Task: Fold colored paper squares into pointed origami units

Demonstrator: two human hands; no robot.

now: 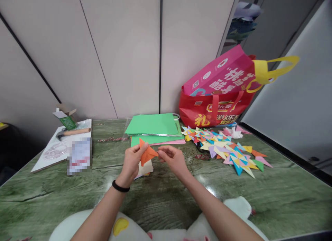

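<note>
An orange folded paper piece [147, 154] is pinched in my left hand [132, 161], thumb on top, above the middle of the table. My right hand [173, 160] has its thumb and forefinger pinched at the paper's right-hand point; its other fingers are curled. Under the orange paper lies a small stack of paper squares [145, 168], partly hidden by my left hand. Just behind my hands is a pile of green paper sheets [153, 124], with a pink edge showing beneath. A heap of many-coloured folded paper stars [228, 149] spreads to the right.
On the green marbled table [77, 196], a hammer [75, 132] and a small open box [67, 121] rest on a white board [49, 147] at left. A red bag [197, 109] with a pink box [223, 71] stands back right. Cabinet panels [129, 54] rise behind.
</note>
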